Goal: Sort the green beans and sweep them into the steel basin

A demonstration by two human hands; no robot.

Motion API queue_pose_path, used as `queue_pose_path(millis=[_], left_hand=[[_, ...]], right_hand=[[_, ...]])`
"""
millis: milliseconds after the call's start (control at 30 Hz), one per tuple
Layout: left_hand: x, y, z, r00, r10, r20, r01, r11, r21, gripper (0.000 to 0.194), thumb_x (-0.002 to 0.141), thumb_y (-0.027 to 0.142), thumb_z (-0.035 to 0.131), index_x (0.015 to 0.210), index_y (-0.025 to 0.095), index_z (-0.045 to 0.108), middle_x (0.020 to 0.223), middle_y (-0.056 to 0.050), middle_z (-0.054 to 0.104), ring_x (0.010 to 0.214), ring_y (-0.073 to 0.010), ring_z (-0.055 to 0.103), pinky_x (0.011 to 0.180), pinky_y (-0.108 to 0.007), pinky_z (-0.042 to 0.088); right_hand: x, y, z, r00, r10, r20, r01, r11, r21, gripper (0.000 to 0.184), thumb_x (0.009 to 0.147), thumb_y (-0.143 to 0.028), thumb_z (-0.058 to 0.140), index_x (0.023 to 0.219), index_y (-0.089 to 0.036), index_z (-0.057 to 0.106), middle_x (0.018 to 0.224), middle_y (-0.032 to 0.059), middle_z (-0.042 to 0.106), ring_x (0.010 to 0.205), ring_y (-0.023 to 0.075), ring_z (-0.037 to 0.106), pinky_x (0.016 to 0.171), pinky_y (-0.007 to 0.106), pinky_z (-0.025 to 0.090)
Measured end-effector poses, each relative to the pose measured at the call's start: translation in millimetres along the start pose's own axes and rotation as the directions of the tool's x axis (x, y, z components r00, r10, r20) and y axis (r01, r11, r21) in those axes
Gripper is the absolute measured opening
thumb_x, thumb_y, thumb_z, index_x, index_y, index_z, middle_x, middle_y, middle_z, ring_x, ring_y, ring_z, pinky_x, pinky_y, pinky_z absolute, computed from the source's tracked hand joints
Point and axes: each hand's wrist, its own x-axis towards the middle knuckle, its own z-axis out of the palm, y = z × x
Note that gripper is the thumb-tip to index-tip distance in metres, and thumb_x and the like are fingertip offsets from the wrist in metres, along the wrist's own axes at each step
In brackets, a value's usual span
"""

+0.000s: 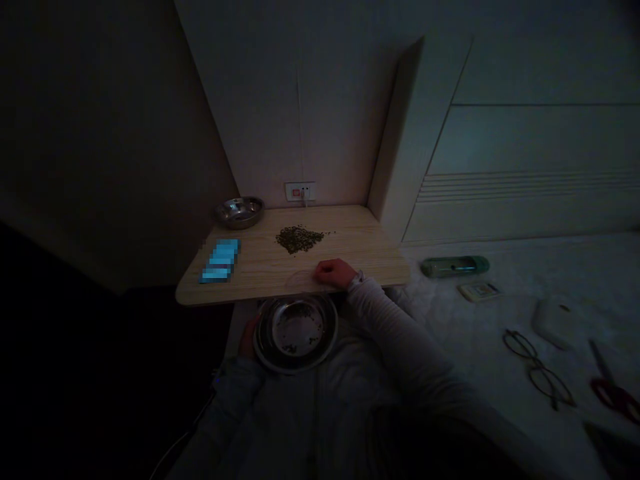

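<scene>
My left hand [249,339] grips the left rim of a shiny metal bowl [295,363], held below the table's front edge. Small dark grains or beans [290,349] are scattered on the bowl's bottom. My right hand [336,273] rests at the front of the small wooden table [260,287], its fingers curled closed; whatever may be in them is hidden. A faint pale outline shows on the wood just left of that hand. Farther back lies a loose pile of small greenish-brown beans [299,239], with a few strays to its right.
A second metal bowl [240,212] stands at the table's back left, with a lit phone [220,260], blurred out, before it. A wall socket [300,192] is behind. On the bed [450,333] lie a green bottle [455,267], glasses [539,367] and red-handled scissors [614,393]. The room is dim.
</scene>
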Motion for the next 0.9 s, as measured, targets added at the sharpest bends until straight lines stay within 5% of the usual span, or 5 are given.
queue_pose_path(millis=[133, 300, 600, 900], left_hand=[[1.2, 1.3, -1.0, 0.999, 0.023, -0.041, -0.022, 0.999, 0.039, 0.026, 0.068, 0.019, 0.048, 0.047, 0.016, 0.063, 0.053, -0.006, 0.065, 0.068, -0.0219, 0.062, 0.072, -0.031, 0.046], [4.7, 4.8, -3.4, 0.995, 0.054, -0.088, -0.047, 0.995, 0.087, 0.025, 0.065, 0.014, 0.049, 0.042, 0.017, 0.060, 0.045, -0.005, 0.061, 0.076, -0.0236, 0.062, 0.079, -0.032, 0.044], [21.9, -4.5, -15.9, 0.998, 0.063, -0.011, -0.063, 0.997, 0.042, 0.018, 0.064, 0.019, 0.053, 0.049, 0.017, 0.063, 0.047, -0.004, 0.062, 0.076, -0.0224, 0.062, 0.078, -0.031, 0.044], [38.3, -9.2, -35.0, 0.982, 0.188, -0.020, -0.186, 0.978, 0.094, 0.012, 0.061, 0.013, 0.056, 0.051, 0.018, 0.062, 0.052, -0.003, 0.065, 0.093, -0.0255, 0.056, 0.083, -0.032, 0.042]], right_hand=[[6.1, 2.2, -1.6, 0.983, 0.031, -0.183, 0.004, 0.982, 0.189, 0.015, 0.067, -0.028, 0.049, 0.061, -0.015, 0.054, 0.058, -0.0023, 0.055, 0.057, 0.0079, 0.048, 0.060, 0.019, 0.038], [18.4, -0.4, -7.1, 0.886, 0.196, -0.421, -0.108, 0.969, 0.223, 0.017, 0.072, -0.031, 0.045, 0.068, -0.016, 0.052, 0.060, -0.0008, 0.057, 0.051, 0.0080, 0.047, 0.053, 0.020, 0.038], [32.9, -11.6, -3.5, 0.895, 0.142, -0.422, -0.221, 0.965, -0.145, 0.020, 0.075, -0.029, 0.044, 0.069, -0.016, 0.058, 0.067, 0.0032, 0.062, 0.064, 0.0124, 0.054, 0.063, 0.024, 0.039], [32.1, -5.7, -3.7, 0.928, 0.138, -0.346, -0.188, 0.975, -0.116, 0.019, 0.073, -0.030, 0.047, 0.065, -0.016, 0.058, 0.063, 0.0013, 0.061, 0.058, 0.0112, 0.052, 0.058, 0.023, 0.038]])
